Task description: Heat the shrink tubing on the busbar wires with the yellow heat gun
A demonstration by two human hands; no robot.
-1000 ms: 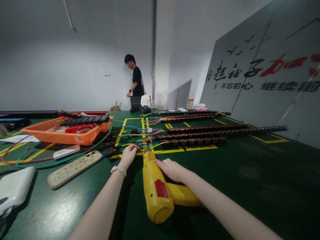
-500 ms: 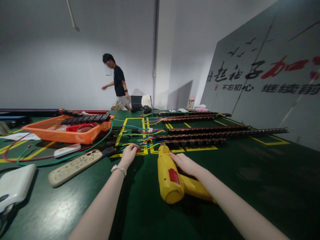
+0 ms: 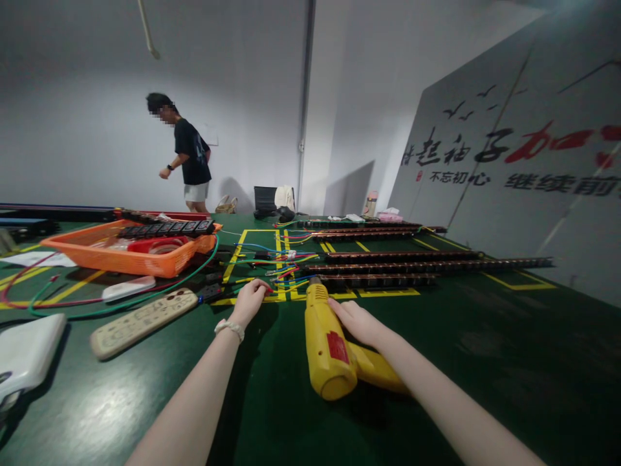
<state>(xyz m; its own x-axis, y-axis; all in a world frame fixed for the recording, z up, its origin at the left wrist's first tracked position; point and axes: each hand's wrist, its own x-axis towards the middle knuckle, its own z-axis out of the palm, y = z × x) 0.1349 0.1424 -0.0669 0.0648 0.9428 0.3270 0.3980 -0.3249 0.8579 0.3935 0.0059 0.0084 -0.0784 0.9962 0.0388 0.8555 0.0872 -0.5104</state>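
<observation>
A yellow heat gun (image 3: 324,336) with a red label lies on the green table, its nozzle toward the coloured wires (image 3: 291,275). My right hand (image 3: 356,318) rests against the gun's right side near the front; how its fingers are set is not clear. Left of the nozzle, my left hand (image 3: 251,299) is closed, fingertips pressed together at thin wires with a bit of red at the tips. Those wires run to long dark strips (image 3: 378,279) lying across the table beyond both hands.
An orange basket (image 3: 121,259) holding dark parts stands at left. Nearer are a beige power strip (image 3: 143,322), a white device (image 3: 30,356) and looping red and green cables. Against the far wall, a person (image 3: 191,155) is behind the table, near a chair (image 3: 266,199).
The person at the back has moved left. The view has shifted slightly; both my hands and the heat gun stay nearly in place.
</observation>
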